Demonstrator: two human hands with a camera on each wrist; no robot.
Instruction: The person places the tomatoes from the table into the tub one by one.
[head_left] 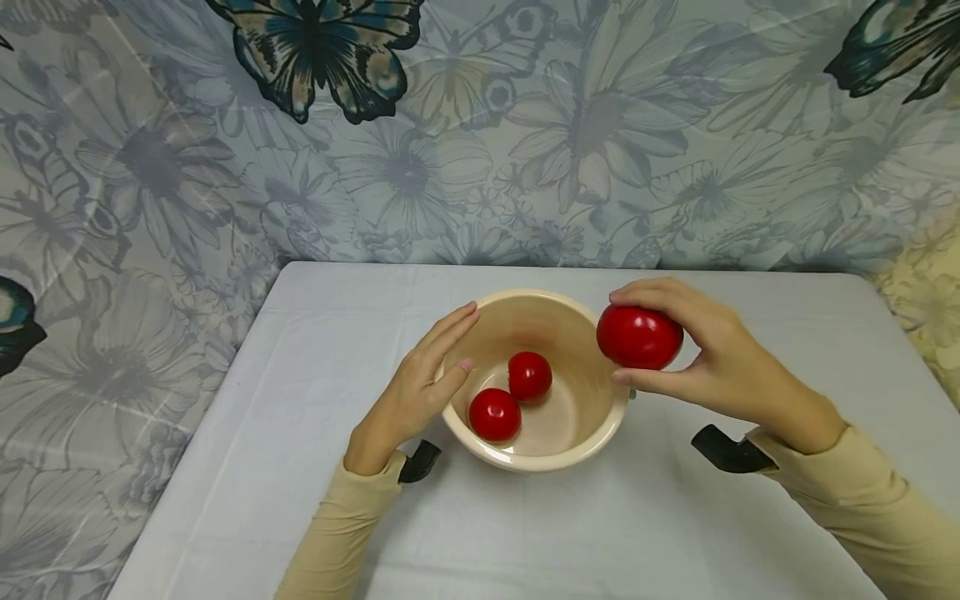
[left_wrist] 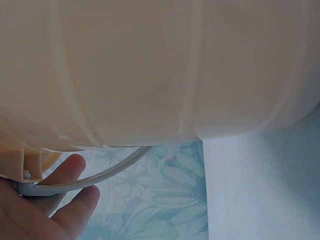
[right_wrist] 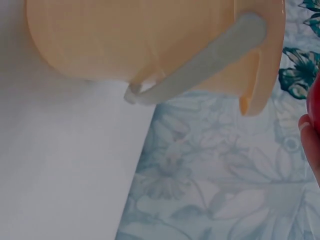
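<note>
A cream bucket [head_left: 577, 454] stands upright on the white table, its grey handle [right_wrist: 200, 65] hanging down along the outside. Two shiny red round fruits, one nearer the front [head_left: 495, 415] and one behind it [head_left: 530, 376], lie inside on the bottom. My right hand [head_left: 712, 350] grips a third red round fruit [head_left: 640, 337] between thumb and fingers, overlapping the bucket's right rim in the head view. At the left rim is my left hand [head_left: 416, 392], fingers fairly straight. The left wrist view shows its fingers [left_wrist: 77, 210] beside the handle's hinge.
A white cloth [head_left: 300, 400] covers the table. Behind it hangs a grey-blue curtain [head_left: 600, 167] with flowers and butterflies. Black wrist straps [head_left: 733, 450] show at both sleeves.
</note>
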